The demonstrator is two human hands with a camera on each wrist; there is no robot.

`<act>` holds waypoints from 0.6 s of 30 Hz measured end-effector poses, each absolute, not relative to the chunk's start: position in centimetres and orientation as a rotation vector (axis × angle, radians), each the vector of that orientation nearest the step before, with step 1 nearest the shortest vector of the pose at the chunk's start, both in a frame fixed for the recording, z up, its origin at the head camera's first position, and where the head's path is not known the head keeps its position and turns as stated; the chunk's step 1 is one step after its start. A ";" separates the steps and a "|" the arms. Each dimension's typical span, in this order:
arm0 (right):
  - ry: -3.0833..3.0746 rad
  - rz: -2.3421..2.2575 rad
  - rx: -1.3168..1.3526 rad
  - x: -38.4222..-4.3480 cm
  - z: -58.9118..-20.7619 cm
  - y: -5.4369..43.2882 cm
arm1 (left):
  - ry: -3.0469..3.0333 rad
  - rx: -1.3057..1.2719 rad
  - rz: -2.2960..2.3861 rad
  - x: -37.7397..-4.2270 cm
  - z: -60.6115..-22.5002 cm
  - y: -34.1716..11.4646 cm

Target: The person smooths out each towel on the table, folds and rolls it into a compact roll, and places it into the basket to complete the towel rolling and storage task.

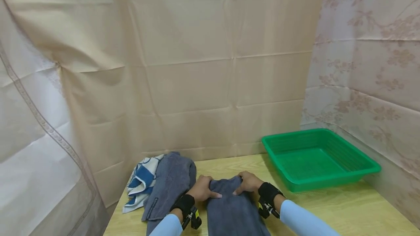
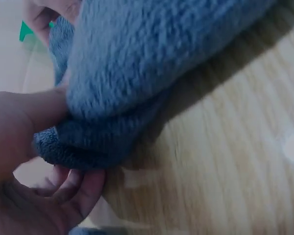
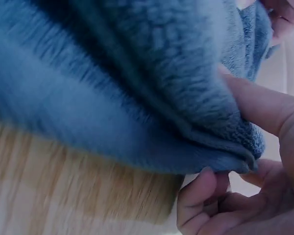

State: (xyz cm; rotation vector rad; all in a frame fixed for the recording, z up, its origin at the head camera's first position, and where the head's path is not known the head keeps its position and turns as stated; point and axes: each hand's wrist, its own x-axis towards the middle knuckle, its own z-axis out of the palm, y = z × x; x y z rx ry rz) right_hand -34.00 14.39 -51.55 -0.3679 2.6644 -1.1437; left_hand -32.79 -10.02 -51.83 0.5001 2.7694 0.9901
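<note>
Both hands' fingers (image 2: 89,192) (image 3: 198,192) pinch gray towel (image 1: 231,210) | towel pile (image 1: 175,179) left | green tray (image 1: 328,181) right

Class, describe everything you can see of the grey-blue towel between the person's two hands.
The grey-blue towel is plain, with a fuzzy, terry-like pile and what looks like a hemmed edge. Folded in layers into a long strip, it lies on the wood-grained table, its near end cut off in the head view. The left hand and right hand pinch its far corners, thumbs above, fingers beneath.
</note>
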 end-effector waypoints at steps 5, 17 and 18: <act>2.590 -1.206 -0.351 -34.2 -51.5 14.8 | 2.686 0.544 1.206 -32.4 -51.8 -10.9; 2.462 -1.158 -0.533 -34.3 -49.8 15.3 | 2.678 0.683 1.101 -33.2 -51.9 -11.3; 2.453 -1.160 -0.547 -34.2 -49.9 15.3 | 2.685 0.694 1.103 -33.2 -52.0 -11.3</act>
